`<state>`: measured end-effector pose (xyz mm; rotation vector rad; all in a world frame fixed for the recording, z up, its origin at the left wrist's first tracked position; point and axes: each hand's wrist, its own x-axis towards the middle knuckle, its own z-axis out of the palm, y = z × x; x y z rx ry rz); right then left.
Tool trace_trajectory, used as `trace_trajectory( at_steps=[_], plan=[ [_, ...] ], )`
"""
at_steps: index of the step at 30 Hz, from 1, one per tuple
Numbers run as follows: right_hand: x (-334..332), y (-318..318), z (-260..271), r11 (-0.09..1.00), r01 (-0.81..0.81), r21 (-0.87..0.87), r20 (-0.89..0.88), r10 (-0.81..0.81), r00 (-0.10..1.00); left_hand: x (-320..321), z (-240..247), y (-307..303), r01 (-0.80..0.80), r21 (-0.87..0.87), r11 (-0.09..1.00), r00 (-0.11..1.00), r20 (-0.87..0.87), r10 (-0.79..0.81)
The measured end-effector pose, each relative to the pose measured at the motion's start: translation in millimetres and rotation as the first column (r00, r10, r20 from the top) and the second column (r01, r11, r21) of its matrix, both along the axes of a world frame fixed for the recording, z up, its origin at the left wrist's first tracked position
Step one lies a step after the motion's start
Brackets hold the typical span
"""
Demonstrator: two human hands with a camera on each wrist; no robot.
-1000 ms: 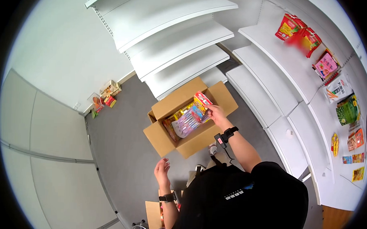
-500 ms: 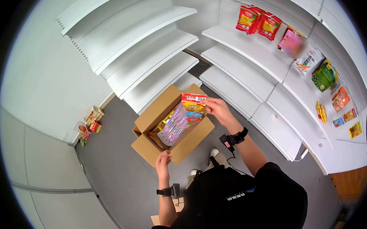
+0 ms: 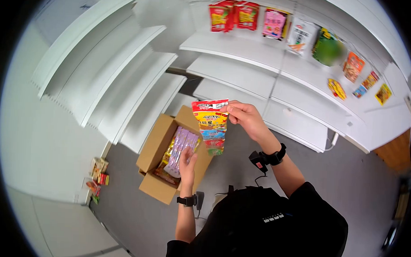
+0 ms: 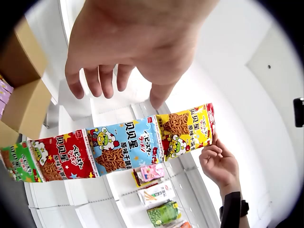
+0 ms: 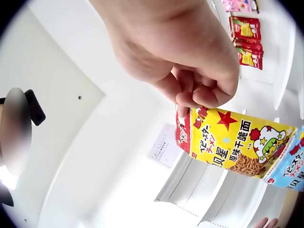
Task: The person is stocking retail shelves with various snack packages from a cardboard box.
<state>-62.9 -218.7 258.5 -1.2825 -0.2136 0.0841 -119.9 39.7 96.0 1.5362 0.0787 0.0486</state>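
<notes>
A joined strip of snack packets (image 3: 211,121) in yellow, blue, red and green hangs from my right hand (image 3: 248,121), whose thumb and fingers pinch its red top edge; the right wrist view shows this pinch on the yellow packet (image 5: 237,142). My left hand (image 3: 187,167) is beside the strip, over the cardboard box (image 3: 152,147), holding nothing. In the left wrist view the left hand (image 4: 133,47) has its fingers spread and relaxed, apart from the blue packet (image 4: 121,147). Purple packs (image 3: 181,148) lie in the box.
White shelves (image 3: 235,50) curve around the far side and right. Red bags (image 3: 246,15), a pink bag (image 3: 274,24), a white bag (image 3: 301,36) and several other snacks are displayed there. Food packages (image 3: 97,168) stand on the floor at left.
The view has turned toward the right-hand shelves. My right hand has lifted the strip out of the box, and it now hangs unfolded. My left hand has moved up beside it.
</notes>
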Motion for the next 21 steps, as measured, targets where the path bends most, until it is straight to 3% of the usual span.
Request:
trace_trajectory(
  at_steps=[10,12,15,21],
  plan=[
    [-57,-146,4,0.987,0.162,0.001,-0.061,-0.162,0.985,29,77,-190,0.424,-0.033,0.905,0.894,0.172,-0.413],
    [-68,-173,2,0.979,0.204,0.01,-0.056,-0.203,0.977,28,78,-226,0.482,-0.052,0.875,0.865,0.189,-0.465],
    [-90,-214,5,0.969,0.24,0.051,-0.059,-0.237,0.97,23,78,-274,0.648,-0.153,0.746,0.761,0.17,-0.626],
    [-126,-288,2,0.93,0.304,0.207,-0.053,-0.3,0.952,3,75,-356,0.727,-0.144,0.671,0.686,0.141,-0.713]
  ],
)
